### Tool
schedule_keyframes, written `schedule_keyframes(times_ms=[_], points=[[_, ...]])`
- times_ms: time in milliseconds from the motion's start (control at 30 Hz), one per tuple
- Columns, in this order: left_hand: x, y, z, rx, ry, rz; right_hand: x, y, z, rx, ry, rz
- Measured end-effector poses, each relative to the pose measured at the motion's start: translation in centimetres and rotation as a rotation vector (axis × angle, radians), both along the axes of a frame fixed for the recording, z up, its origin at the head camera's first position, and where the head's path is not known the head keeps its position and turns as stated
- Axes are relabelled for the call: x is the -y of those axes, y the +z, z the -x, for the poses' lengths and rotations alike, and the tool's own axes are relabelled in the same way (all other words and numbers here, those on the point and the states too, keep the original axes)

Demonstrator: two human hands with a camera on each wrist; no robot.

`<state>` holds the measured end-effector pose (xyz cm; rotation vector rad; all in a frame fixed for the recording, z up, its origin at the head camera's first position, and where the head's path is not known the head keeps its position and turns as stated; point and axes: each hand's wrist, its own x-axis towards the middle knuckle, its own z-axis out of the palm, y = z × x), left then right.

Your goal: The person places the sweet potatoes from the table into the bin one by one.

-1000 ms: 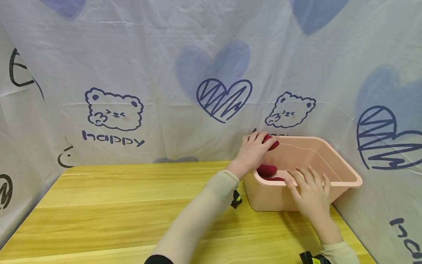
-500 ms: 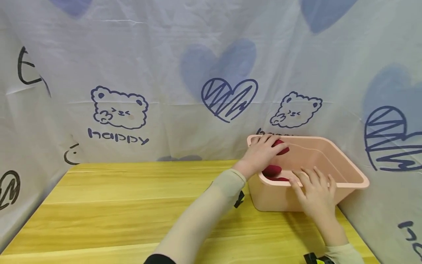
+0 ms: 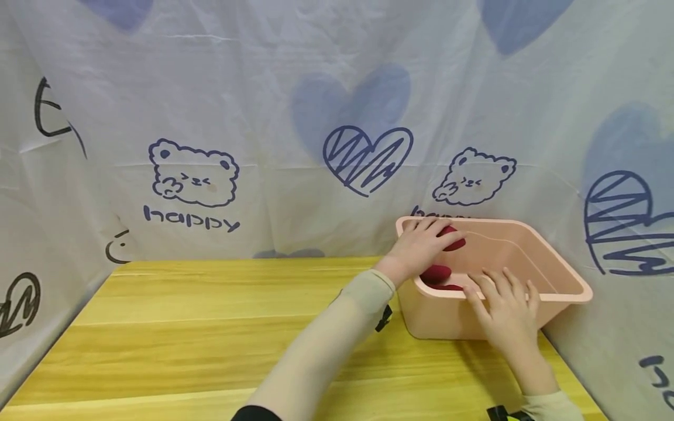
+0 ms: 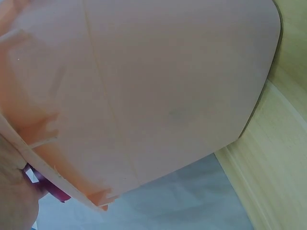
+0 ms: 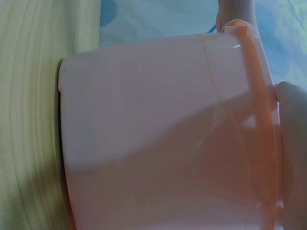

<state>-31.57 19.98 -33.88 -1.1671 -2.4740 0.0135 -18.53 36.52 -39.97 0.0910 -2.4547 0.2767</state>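
A pink plastic bin [image 3: 439, 316] stands at the right of the table in the head view. My left hand [image 3: 418, 248] reaches over its left rim and grips a smooth dark red piece [image 3: 454, 238] between thumb and fingers; the hand hides most of it, and I cannot tell its kind. In the left wrist view a thin dark red edge [image 4: 53, 188] shows beside the hand at the rim. More dark red pieces [image 3: 436, 273] lie inside the bin at its left end. My right hand [image 3: 508, 307] lies at the near rim, fingers spread loosely over the bin's opening, holding nothing.
The yellow wood-grain table [image 3: 210, 327] extends to the left of the bin. A pale cloth [image 3: 263, 105] with hearts and bear drawings hangs behind the table and along both sides, close to the bin's right end.
My left hand has shifted slightly right, farther over the bin, with the dark red piece. My right hand stays at the near rim. The head view has turned a little left.
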Motion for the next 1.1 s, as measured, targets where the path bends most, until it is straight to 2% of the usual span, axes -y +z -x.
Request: schedule_keyframes(times_ms=[233, 467, 767, 1100], points=[[0.02, 0.21, 0.01, 0.008, -0.015, -0.004, -0.03, 0.07, -0.02, 0.001, 0.000, 0.003], [-0.03, -0.04, 0.10, 0.002, -0.006, 0.005, 0.01, 0.10, -0.06, 0.003, 0.000, 0.001], [0.03, -0.36, 0.47, 0.006, -0.019, -0.035, 0.14, 0.02, 0.03, 0.003, -0.003, 0.003], [-0.03, -0.41, 0.61, -0.013, -0.005, -0.004, 0.20, 0.06, -0.09, 0.006, -0.005, 0.004]])
